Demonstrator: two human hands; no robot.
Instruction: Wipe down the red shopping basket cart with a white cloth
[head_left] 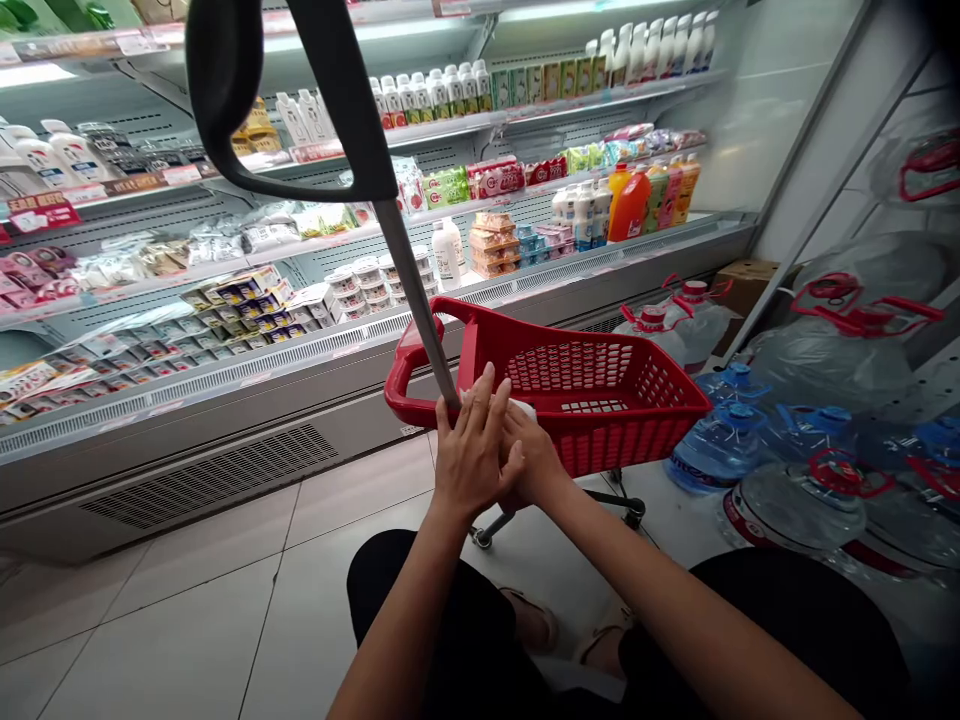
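Observation:
A red shopping cart basket (630, 440) with perforated walls stands in front of me on a wheeled frame. A grey metal pole (409, 270) rises from its near left part to a black handle (330, 90). My left hand (469, 450) lies beside the foot of the pole with its fingers stretched out, overlapping my right hand. My right hand (532, 455) is against the basket's near side, its fingers partly hidden behind the left. A bit of white cloth or tissue (523, 408) shows at the right hand's fingers, which seem closed on it.
A refrigerated display (300, 375) with shelves of bottles, cartons and packs runs along the back. Large water jugs (802, 500) with red and blue caps crowd the right side. Pale floor tiles (195, 600) lie at the left. My knees (397, 580) are bent beneath my arms.

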